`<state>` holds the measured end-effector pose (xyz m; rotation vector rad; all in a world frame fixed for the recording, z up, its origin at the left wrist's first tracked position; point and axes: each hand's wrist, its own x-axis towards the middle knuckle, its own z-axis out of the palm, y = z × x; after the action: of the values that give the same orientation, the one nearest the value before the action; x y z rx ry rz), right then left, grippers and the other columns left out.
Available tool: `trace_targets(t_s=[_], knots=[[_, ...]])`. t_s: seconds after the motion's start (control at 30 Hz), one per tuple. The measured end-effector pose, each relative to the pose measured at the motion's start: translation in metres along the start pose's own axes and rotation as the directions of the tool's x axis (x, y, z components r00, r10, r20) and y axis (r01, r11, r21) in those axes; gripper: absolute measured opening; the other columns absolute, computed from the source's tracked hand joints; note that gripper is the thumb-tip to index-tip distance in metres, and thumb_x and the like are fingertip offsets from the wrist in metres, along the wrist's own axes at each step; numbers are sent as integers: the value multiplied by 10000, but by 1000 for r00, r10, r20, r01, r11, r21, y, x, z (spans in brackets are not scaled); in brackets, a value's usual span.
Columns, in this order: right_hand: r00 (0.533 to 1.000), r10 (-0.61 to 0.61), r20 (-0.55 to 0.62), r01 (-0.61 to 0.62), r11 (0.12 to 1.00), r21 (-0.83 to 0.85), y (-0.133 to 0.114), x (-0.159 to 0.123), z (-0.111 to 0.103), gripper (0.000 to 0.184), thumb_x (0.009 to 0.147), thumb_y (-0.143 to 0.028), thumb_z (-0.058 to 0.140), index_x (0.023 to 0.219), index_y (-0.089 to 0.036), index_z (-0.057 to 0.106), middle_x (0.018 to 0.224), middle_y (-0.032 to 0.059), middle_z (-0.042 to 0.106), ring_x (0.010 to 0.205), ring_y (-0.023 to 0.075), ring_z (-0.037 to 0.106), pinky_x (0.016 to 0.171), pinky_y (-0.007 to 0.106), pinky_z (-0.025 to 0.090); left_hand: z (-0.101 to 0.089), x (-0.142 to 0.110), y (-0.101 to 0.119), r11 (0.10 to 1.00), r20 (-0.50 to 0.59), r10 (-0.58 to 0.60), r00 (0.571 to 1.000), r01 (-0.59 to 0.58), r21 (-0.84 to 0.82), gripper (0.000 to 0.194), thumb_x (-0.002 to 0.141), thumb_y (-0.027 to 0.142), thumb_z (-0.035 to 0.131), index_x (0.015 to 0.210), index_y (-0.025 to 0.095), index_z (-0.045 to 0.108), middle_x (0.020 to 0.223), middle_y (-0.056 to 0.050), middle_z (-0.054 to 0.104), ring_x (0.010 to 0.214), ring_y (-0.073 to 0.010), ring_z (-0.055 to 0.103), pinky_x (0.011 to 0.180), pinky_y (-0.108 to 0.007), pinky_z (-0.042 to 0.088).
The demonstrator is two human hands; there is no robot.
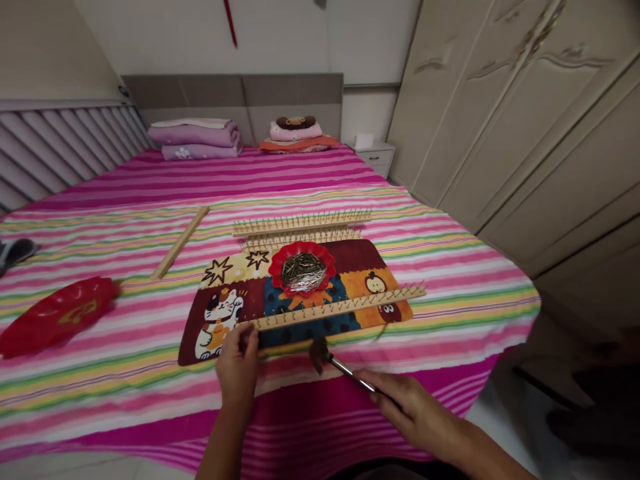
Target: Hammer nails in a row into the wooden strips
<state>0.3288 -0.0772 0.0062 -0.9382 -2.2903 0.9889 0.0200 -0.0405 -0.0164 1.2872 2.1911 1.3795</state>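
Observation:
My right hand (413,410) grips a hammer (353,375) by its handle, and the hammer's dark head is blurred just in front of the mat's near edge. My left hand (239,357) is closed in a pinch at the left end of a wooden strip (300,315). Whatever those fingertips hold is hidden. Nails stand up along this strip, which lies slanted across a patterned mat (350,257) with a cat picture. Behind the strip, a red scalloped dish (329,275) holds a heap of loose nails (303,272).
Two nail-studded strips (303,227) lie beyond the mat. On the striped bed, a plain wooden strip (183,241) and a red tray (55,317) are at left. Folded bedding (197,137) is by the headboard; a wardrobe (525,120) stands at right.

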Motion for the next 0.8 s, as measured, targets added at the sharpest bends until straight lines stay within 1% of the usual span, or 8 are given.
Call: trace_targets(t_s=[0.07, 0.13, 0.3, 0.4, 0.5, 0.6, 0.67, 0.8], knots=[[1000, 23, 11, -21, 994, -107, 21, -20, 0, 454, 939, -170, 358, 1383, -198, 451, 997, 108, 695, 860, 197, 669, 783, 303, 530, -2, -2, 12, 994, -62, 95, 994, -91, 66, 278, 777, 454, 503, 879, 228, 629, 821, -34, 647, 752, -180, 585, 699, -286, 454], [999, 50, -12, -52, 984, -171, 39, -35, 2, 444, 942, -186, 363, 1375, -202, 459, 948, 107, 706, 802, 203, 675, 725, 298, 540, 1, 1, 27, 970, -43, 212, 976, -206, 126, 259, 805, 431, 487, 863, 224, 631, 825, -38, 648, 753, -179, 582, 711, -286, 455], [996, 73, -48, -81, 974, -213, 57, -47, 9, 432, 928, -168, 361, 1339, -180, 494, 887, 105, 711, 730, 205, 671, 660, 296, 534, 36, 40, 70, 837, 269, 387, 882, -458, 299, 219, 804, 294, 491, 868, 204, 680, 894, -69, 686, 860, -219, 592, 805, -322, 456], [995, 84, -47, -92, 975, -203, 56, -44, 10, 449, 917, -153, 352, 1345, -159, 486, 897, 113, 715, 733, 208, 671, 659, 302, 530, 63, 67, 89, 704, 458, 364, 811, -561, 435, 248, 799, 219, 483, 874, 205, 718, 914, -88, 694, 888, -229, 594, 843, -330, 448], [993, 109, -53, -118, 972, -203, 54, -43, 9, 450, 910, -148, 354, 1336, -150, 496, 924, 119, 722, 746, 213, 673, 664, 310, 526, 83, 85, 99, 594, 596, 216, 774, -588, 549, 267, 765, 178, 499, 860, 214, 746, 946, -123, 692, 896, -258, 613, 798, -347, 461], [991, 124, -56, -133, 973, -188, 53, -42, 7, 458, 899, -138, 364, 1336, -168, 498, 964, 111, 727, 765, 207, 674, 674, 302, 523, 93, 94, 100, 543, 614, 98, 783, -559, 627, 248, 719, 166, 534, 827, 200, 754, 956, -166, 689, 899, -311, 627, 738, -378, 470], [991, 122, -59, -131, 976, -172, 53, -42, 7, 470, 891, -129, 368, 1343, -175, 491, 1025, 115, 722, 812, 209, 678, 704, 303, 526, 95, 97, 98, 533, 613, 94, 784, -560, 634, 229, 710, 172, 544, 806, 187, 751, 942, -179, 689, 898, -323, 630, 732, -386, 469], [991, 119, -68, -128, 980, -152, 57, -44, 10, 473, 894, -134, 373, 1353, -179, 480, 1042, 113, 718, 820, 206, 680, 719, 302, 528, 93, 101, 93, 523, 652, 126, 748, -609, 597, 235, 745, 191, 508, 801, 197, 736, 953, -161, 689, 901, -292, 627, 748, -365, 463]])
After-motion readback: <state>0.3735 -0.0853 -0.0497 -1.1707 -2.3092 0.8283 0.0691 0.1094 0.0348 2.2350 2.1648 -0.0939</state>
